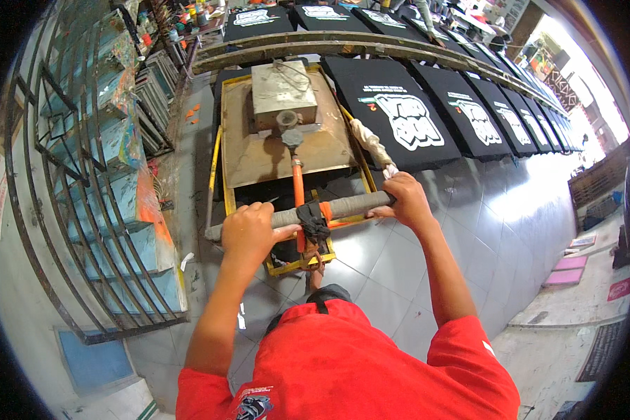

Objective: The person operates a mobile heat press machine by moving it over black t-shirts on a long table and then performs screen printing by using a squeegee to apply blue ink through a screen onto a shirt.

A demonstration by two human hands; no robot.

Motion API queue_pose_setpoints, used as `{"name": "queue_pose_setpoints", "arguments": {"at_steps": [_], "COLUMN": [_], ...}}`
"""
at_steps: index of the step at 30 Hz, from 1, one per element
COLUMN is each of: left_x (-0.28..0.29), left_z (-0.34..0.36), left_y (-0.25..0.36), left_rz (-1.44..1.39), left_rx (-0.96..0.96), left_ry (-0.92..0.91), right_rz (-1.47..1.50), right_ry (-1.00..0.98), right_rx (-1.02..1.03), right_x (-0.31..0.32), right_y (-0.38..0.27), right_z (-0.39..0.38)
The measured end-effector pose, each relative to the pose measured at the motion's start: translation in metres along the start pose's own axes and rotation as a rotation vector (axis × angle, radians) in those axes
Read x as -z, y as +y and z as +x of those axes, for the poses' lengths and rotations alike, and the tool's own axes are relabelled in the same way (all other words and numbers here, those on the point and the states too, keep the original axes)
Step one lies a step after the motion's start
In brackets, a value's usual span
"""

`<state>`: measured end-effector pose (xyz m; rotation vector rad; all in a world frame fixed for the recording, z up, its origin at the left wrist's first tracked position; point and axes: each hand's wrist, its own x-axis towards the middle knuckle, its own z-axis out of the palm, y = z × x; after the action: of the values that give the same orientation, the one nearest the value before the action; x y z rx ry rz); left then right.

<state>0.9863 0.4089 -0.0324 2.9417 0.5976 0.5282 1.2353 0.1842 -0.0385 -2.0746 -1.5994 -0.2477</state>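
Both my hands grip a thick handlebar wrapped in grey tape (353, 205). My left hand (250, 227) is closed round its left part, and my right hand (404, 199) is closed round the right end. Black cloth (313, 222) is tied about the bar's middle, where an orange pole (297, 180) meets it. Ahead of my hands is a yellow metal frame (215, 164) carrying a wide, shallow metal hood (252, 166). A boxy metal housing (280, 87) sits on top of the hood. Pale cloth (371, 145) is wrapped round a rod beside my right hand.
Black shirts (399, 115) with white prints lie in a long row to the right, with another row (255, 21) beyond a long rail (357, 47). Paint-stained steps (112, 203) with dark railings stand at left. Flat frames (147, 105) lean behind them. Grey tiled floor (413, 245) lies below.
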Motion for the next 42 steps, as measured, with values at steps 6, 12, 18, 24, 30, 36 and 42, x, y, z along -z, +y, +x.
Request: {"name": "queue_pose_setpoints", "arguments": {"at_steps": [6, 12, 18, 24, 30, 36, 42], "left_x": [-0.003, -0.002, -0.005, 0.003, -0.008, 0.002, 0.008], "left_z": [0.001, 0.003, 0.003, 0.009, 0.018, 0.012, 0.000], "left_y": [-0.003, -0.002, -0.003, -0.014, -0.017, -0.010, -0.007], "left_rz": [-0.043, 0.016, 0.049, 0.110, 0.124, 0.105, 0.019], "left_rx": [-0.032, -0.006, -0.008, 0.007, 0.001, 0.063, 0.042], "left_ry": [0.092, 0.025, 0.022, -0.048, 0.004, -0.045, -0.012], "right_rz": [0.004, 0.019, -0.002, -0.039, 0.024, -0.016, 0.038], "right_ry": [0.059, 0.038, 0.070, 0.033, 0.006, -0.015, -0.043], "right_rx": [-0.024, -0.049, -0.059, -0.043, -0.066, -0.047, -0.006], "right_x": [-0.006, 0.002, -0.007, -0.017, -0.020, -0.020, -0.012], "right_y": [0.003, -0.006, -0.001, 0.000, 0.014, 0.010, 0.002], "right_z": [0.001, 0.003, 0.000, 0.006, 0.018, 0.012, 0.006]}}
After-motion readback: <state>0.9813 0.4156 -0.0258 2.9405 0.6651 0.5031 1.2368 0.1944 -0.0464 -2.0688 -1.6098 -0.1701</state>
